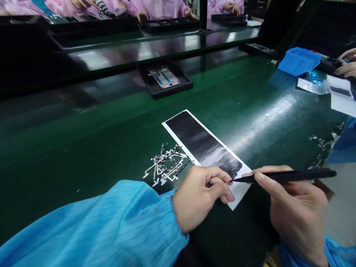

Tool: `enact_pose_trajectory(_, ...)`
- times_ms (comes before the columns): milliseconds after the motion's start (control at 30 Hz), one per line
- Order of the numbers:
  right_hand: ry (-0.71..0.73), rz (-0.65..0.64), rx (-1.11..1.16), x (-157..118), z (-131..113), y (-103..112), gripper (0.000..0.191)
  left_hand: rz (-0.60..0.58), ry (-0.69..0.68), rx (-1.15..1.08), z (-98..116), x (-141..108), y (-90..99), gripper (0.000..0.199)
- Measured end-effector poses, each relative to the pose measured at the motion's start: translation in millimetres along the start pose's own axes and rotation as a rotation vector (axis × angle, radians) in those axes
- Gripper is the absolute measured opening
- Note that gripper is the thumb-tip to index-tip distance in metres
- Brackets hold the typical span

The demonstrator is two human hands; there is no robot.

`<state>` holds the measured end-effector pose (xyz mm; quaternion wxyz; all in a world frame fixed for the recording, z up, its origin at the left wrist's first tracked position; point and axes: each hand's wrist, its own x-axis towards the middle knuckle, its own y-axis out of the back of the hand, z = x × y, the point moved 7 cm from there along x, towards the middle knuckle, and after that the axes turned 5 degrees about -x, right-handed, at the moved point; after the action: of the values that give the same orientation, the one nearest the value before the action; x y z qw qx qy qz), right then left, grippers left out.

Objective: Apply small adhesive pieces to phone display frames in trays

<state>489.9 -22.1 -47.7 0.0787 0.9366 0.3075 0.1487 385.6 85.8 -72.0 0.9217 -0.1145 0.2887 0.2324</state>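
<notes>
Black tweezers (289, 175) rest in my right hand (300, 207), pinched between thumb and fingers, with their tip pointing left. That tip meets the fingertips of my left hand (200, 196), which are pressed together around a small dark piece, mostly hidden by the fingers. Under both hands lies a white sheet (236, 196) covered with rows of tiny black stickers (200, 139); its near right end is bare white. Left of the sheet, close to my left hand, is a loose pile of thin flex cables (167, 163), pale and dark, with T-shaped ends.
Farther back on the green table (111, 129) a black tray (172, 91) holds a phone frame (164, 77). A blue bin (299, 61) and papers (343, 98) stand at right, near another person's hand (347, 63). People in pink sleeves work beyond a raised ledge (167, 46).
</notes>
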Motion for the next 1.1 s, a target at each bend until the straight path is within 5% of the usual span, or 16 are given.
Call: enact_pose_trajectory(1100, 0.088, -0.006, -0.164, -2.8, -6.7, 1.3, 0.004, 0.03, 0.013, -0.09, -1.7, 0.7, -1.1, 0.019)
